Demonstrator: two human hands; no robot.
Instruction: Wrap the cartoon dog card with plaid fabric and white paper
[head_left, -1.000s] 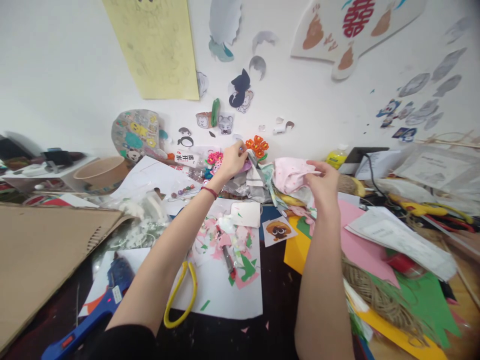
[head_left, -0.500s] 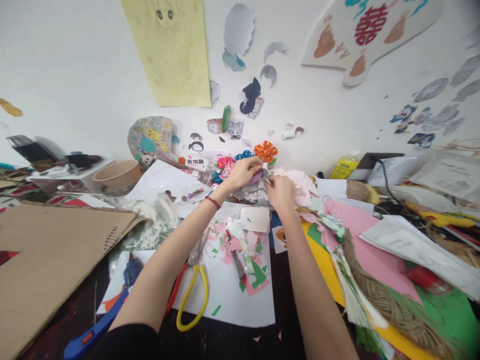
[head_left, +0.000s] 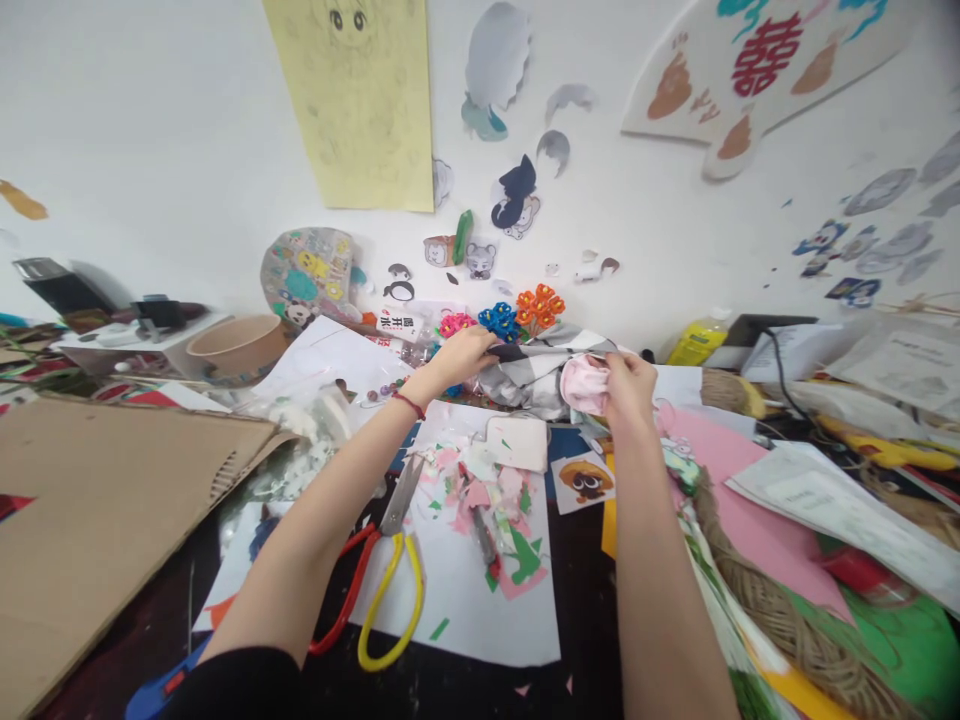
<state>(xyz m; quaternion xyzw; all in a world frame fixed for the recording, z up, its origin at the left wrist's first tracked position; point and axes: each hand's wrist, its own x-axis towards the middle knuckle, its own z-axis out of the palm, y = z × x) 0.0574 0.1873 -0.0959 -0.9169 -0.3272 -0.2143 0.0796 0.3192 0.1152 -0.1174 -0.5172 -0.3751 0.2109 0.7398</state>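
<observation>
A grey, black and white checked cloth (head_left: 534, 372) spans the gap between my two hands at the back of the table. My left hand (head_left: 469, 352) pinches its left end, fingers closed. My right hand (head_left: 631, 385) is closed on its upper right corner, with a bunched pink cloth (head_left: 585, 384) against the fingers. Just behind stand orange (head_left: 539, 308), blue (head_left: 499, 321) and pink flowers (head_left: 456, 324). Below the cloth, a white sheet (head_left: 480, 615) carries pink and green paper scraps (head_left: 517, 550) and a white rounded block (head_left: 517, 443).
Scissors (head_left: 391, 590) with red and yellow handles lie beside my left forearm. Cardboard (head_left: 127, 510) covers the left side. To the right are twine (head_left: 780, 620), pink paper (head_left: 750, 490) and a yellow bottle (head_left: 697, 340). The wall rises close behind.
My hands have moved apart, the right one going right. The checked cloth, bunched before, is now spread between them, and the pink cloth is gathered at my right hand.
</observation>
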